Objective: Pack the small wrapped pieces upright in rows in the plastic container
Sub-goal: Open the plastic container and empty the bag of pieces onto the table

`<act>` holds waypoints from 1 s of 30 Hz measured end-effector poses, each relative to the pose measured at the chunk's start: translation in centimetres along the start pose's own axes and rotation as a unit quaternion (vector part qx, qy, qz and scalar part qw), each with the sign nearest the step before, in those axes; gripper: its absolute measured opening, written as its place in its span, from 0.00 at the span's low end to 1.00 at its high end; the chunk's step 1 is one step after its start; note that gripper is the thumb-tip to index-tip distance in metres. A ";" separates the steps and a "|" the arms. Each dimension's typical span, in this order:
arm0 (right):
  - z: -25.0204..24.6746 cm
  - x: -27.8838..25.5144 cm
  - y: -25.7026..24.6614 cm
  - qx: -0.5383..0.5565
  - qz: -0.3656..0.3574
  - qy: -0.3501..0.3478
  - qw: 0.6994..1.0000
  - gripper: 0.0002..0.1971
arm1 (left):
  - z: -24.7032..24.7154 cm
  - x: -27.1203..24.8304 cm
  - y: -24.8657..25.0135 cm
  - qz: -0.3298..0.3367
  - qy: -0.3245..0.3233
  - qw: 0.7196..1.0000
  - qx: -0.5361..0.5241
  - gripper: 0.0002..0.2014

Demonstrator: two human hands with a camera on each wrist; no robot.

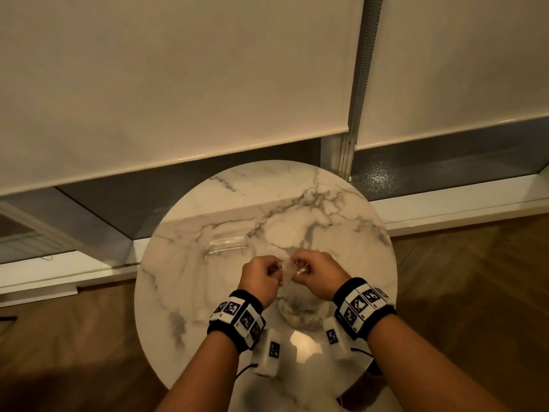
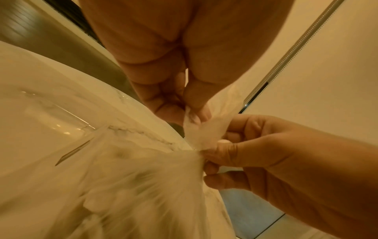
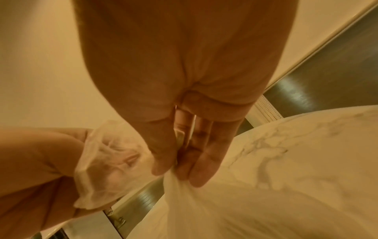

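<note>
my left hand (image 1: 259,276) and my right hand (image 1: 315,272) are both curled up tight, knuckles facing each other, pinching the gathered neck of a thin, translucent white plastic bag (image 1: 287,275) between them. in the left wrist view my left thumb and fingers (image 2: 201,113) nip a strip of the film, and my right fingers (image 2: 223,150) close on the twisted part just beneath it. in the right wrist view the loose frilly mouth of the bag (image 3: 102,163) drapes over my left hand, while my right fingertips (image 3: 196,174) squeeze the bunched plastic. below my hands the bag bulges down onto the round white marble table (image 1: 184,263) with grey veins; pale lumps show through the film, too blurred to say what they are. beyond my left knuckles, a little further from me, a clear plastic container (image 1: 228,244) sits on the marble, apart from both hands. past the table edge hang cream roller blinds (image 1: 178,84), with wooden floor (image 1: 475,278) either side
</note>
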State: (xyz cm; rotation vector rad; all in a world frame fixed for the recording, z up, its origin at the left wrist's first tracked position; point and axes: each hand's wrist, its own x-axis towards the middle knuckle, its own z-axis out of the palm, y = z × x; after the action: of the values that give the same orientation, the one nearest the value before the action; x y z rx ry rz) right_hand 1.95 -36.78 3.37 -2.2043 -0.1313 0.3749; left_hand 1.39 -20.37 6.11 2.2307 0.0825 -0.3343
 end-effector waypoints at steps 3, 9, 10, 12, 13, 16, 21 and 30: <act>-0.1 0.0 0.1 -0.045 -0.019 -0.005 0.999 0.07 | -0.2 -0.5 -0.1 -0.001 0.009 1.000 0.010 0.09; -0.8 0.1 0.1 -0.033 -0.021 -0.012 0.999 0.09 | -0.6 -1.0 0.0 0.002 0.040 0.999 0.028 0.11; -1.0 0.1 0.2 -0.033 -0.017 -0.015 0.999 0.07 | -0.7 -1.0 -0.1 0.001 0.045 0.998 0.034 0.11; -1.2 0.3 0.6 -0.027 -0.009 -0.010 1.000 0.05 | -1.0 -0.8 -0.5 -0.003 0.056 0.998 0.043 0.11; -1.2 0.5 1.0 -0.024 -0.005 -0.005 1.000 0.05 | -1.3 -0.6 -0.7 -0.005 0.062 0.997 0.047 0.11; -1.5 0.8 1.4 -0.034 0.004 0.010 0.999 0.06 | -2.5 -0.1 -1.6 -0.008 0.075 0.996 0.046 0.11; -4.4 1.1 4.6 -0.067 0.068 0.065 0.993 0.12 | -7.5 0.6 -3.4 -0.050 0.174 0.982 0.045 0.13; -0.9 0.6 0.2 -0.002 0.014 0.007 1.000 0.25 | -8.6 -0.1 -0.5 0.017 0.051 0.977 -0.205 0.07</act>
State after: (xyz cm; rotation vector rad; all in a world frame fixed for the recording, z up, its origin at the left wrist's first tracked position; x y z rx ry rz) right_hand 2.75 -37.45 3.54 -2.2148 -0.0938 0.3759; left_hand 3.00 -13.41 10.87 1.8354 0.1531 -0.1654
